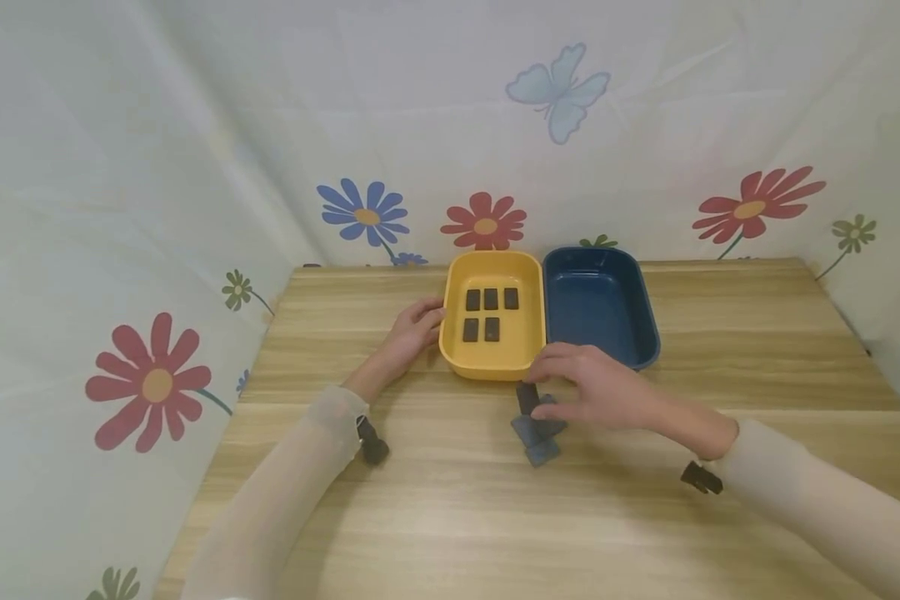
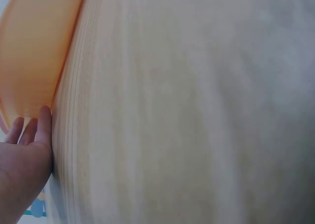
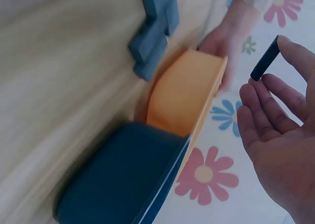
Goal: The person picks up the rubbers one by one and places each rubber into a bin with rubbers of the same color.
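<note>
My right hand (image 1: 596, 387) pinches a small dark rectangular tile (image 3: 266, 57) between thumb and fingertips, close to the near right corner of a yellow tray (image 1: 487, 372). Below that hand, a loose pile of bluish-dark tiles (image 1: 542, 454) lies on the table, some overlapping. Several dark tiles (image 1: 491, 299) lie in two rows inside the yellow tray. My left hand (image 1: 411, 333) is at the tray's left side; the left wrist view shows its extended fingers (image 2: 44, 125) against the outer wall.
A dark blue tray (image 1: 596, 292) stands directly to the right of the yellow one, with bare floor showing. Both sit near the back edge of the wood-grain table (image 1: 435, 500). Behind and beside the table hangs a white curtain (image 1: 420, 100) printed with flowers and a butterfly.
</note>
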Demonstrator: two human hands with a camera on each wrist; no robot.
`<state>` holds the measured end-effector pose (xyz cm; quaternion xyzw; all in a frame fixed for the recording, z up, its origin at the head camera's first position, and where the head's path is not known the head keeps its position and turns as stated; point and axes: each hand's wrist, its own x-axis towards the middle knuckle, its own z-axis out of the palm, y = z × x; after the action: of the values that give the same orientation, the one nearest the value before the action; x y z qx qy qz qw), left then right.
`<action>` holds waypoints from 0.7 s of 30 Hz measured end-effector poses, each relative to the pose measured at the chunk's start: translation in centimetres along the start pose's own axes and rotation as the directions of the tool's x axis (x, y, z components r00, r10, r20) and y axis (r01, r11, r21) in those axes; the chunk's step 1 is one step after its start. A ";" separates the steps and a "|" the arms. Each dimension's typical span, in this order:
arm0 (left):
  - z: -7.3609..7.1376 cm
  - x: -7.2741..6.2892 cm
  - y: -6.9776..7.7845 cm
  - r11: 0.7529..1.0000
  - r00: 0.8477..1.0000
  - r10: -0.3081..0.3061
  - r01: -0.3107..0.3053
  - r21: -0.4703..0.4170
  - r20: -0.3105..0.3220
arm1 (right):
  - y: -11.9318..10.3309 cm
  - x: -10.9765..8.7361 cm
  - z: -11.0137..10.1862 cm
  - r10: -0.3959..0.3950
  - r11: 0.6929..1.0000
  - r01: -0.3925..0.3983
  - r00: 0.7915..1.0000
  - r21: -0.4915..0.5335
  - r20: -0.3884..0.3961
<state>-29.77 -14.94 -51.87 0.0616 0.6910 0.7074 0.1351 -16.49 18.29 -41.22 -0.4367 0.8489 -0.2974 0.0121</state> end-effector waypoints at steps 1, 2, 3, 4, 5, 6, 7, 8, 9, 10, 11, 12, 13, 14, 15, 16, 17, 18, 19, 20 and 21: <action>0.0 0.0 0.0 1.000 1.000 -0.002 0.002 0.000 0.001 | 0.2 0.3 -0.2 0.006 1.000 -0.005 1.000 0.008 -0.013; 0.0 0.0 -0.1 1.000 1.000 -0.003 0.003 -0.001 0.001 | 0.4 0.6 -0.4 0.013 1.000 -0.013 1.000 0.015 -0.024; 0.0 -0.1 -0.1 1.000 1.000 -0.004 0.004 -0.001 0.000 | 0.7 0.9 -0.6 0.023 1.000 -0.022 0.999 0.022 -0.032; 0.0 -0.1 -0.1 1.000 1.000 -0.004 0.004 -0.001 -0.001 | 1.0 1.2 -0.8 0.034 0.999 -0.033 0.999 0.022 -0.038; 0.0 -0.1 -0.1 1.000 1.000 -0.005 0.005 0.000 -0.004 | 1.3 1.5 -0.9 0.048 0.999 -0.047 0.998 0.020 -0.041; 0.0 -0.1 -0.1 1.000 1.000 -0.007 0.007 0.001 -0.005 | 1.7 1.9 -1.0 0.062 0.998 -0.061 0.997 0.013 -0.042; 0.0 0.0 -0.1 1.000 1.000 -0.008 0.008 0.000 -0.006 | 2.2 2.2 -1.1 0.077 0.997 -0.077 0.996 0.002 -0.045; 0.0 0.0 -0.1 1.000 1.000 -0.010 0.010 -0.002 -0.007 | 2.6 2.5 -1.1 0.093 0.996 -0.093 0.994 -0.012 -0.049; 0.0 0.0 -0.1 1.000 1.000 -0.010 0.010 -0.002 -0.008 | 3.1 2.9 -1.2 0.105 0.994 -0.106 0.993 -0.024 -0.054; 0.1 0.0 0.0 1.000 1.000 -0.010 0.010 -0.002 -0.007 | 3.6 3.2 -1.2 0.115 0.992 -0.117 0.991 -0.038 -0.062; 0.1 0.0 0.0 1.000 1.000 -0.008 0.008 -0.002 -0.007 | 4.1 3.5 -1.2 0.125 0.990 -0.129 0.990 -0.056 -0.071; 0.1 0.0 0.1 1.000 1.000 -0.007 0.007 -0.003 -0.006 | 4.6 3.9 -1.2 0.135 0.987 -0.141 0.988 -0.073 -0.080; 0.1 0.0 0.1 1.000 1.000 -0.005 0.005 -0.004 -0.006 | 5.0 4.2 -1.2 0.146 0.984 -0.154 0.985 -0.086 -0.086; 0.2 0.0 0.1 1.000 1.000 -0.005 0.005 -0.006 -0.006 | 5.3 4.5 -1.2 0.158 0.982 -0.166 0.983 -0.093 -0.089; 0.2 0.0 0.1 1.000 1.000 -0.004 0.004 -0.006 -0.005 | 5.6 4.8 -1.2 0.170 0.979 -0.179 0.981 -0.100 -0.089; 0.2 0.0 0.1 1.000 1.000 -0.004 0.004 -0.008 -0.005 | 5.9 5.2 -1.2 0.186 0.975 -0.195 0.979 -0.108 -0.086; 0.2 0.0 0.1 1.000 1.000 -0.004 0.004 -0.009 -0.006 | 6.0 5.5 -1.2 0.202 0.971 -0.211 0.976 -0.112 -0.080; 0.1 0.0 0.1 1.000 1.000 -0.006 0.006 -0.009 -0.007 | 6.1 5.8 -1.2 0.213 0.969 -0.221 0.974 -0.115 -0.073; 0.1 0.0 0.1 1.000 1.000 -0.007 0.007 -0.009 -0.007 | 6.2 6.1 -1.2 0.227 0.966 -0.233 0.972 -0.115 -0.065; 0.1 0.0 0.1 1.000 1.000 -0.007 0.007 -0.011 -0.008 | 6.3 6.5 -1.2 0.241 0.962 -0.247 0.969 -0.117 -0.058; 0.1 0.0 0.0 1.000 1.000 -0.007 0.007 -0.013 -0.009 | 6.5 6.8 -1.2 0.255 0.958 -0.259 0.966 -0.121 -0.050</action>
<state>-29.73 -14.83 -51.82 0.0551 0.6874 0.7116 0.1347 -25.78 16.62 -41.96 -0.3176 0.9157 -0.2461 0.0082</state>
